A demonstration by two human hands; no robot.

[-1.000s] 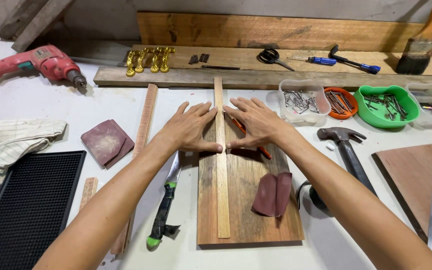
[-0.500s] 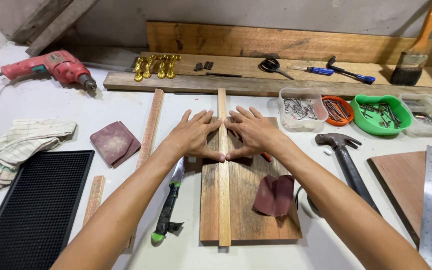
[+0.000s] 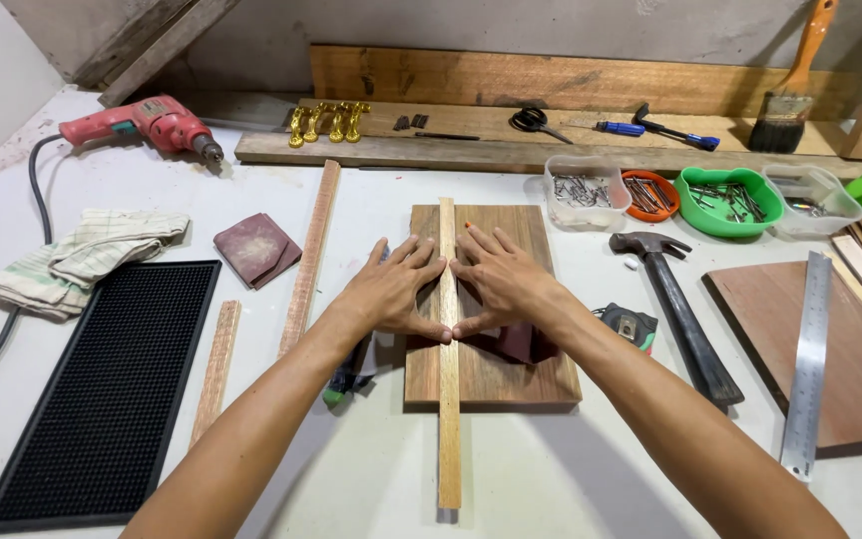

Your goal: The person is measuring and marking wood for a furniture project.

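- A woodworking workshop: the white worktop point(image 3: 471, 479) carries loose wooden boards and strips.
- A red electric drill point(image 3: 147, 124) lies at the back left, a steel-headed claw hammer point(image 3: 678, 299) and a long steel ruler point(image 3: 808, 364) to the right.
- Clear and coloured plastic tubs of nails and screws point(image 3: 690, 195) stand in a row.
- A wooden-handled paintbrush point(image 3: 790, 85) leans against rough planks.
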